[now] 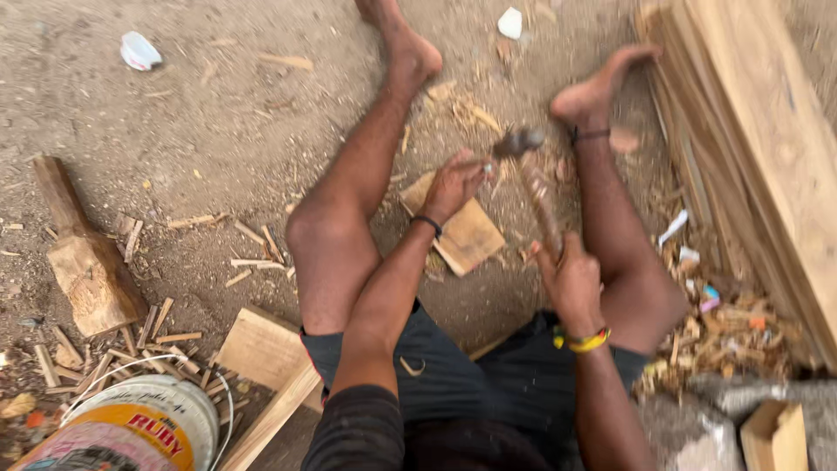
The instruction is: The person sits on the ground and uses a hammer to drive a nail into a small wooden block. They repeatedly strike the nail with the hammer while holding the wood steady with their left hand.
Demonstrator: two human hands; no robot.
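I sit on dirt ground with my bare legs spread. My right hand (568, 277) grips the wooden handle of a hammer (530, 174); its dark head is blurred above the ground between my feet. My left hand (455, 183) pinches something small, too blurred to name, just under the hammer head. It rests over a flat square piece of wood (466, 235) lying between my knees. A dark band circles my left wrist and a yellow and red one my right.
A stack of long planks (758, 139) runs along the right. A chunky wooden block (87, 270) lies left, with wood scraps around it. A plastic bucket (144, 427) and a board (261, 349) sit at lower left. Chips and litter (724, 323) lie by my right thigh.
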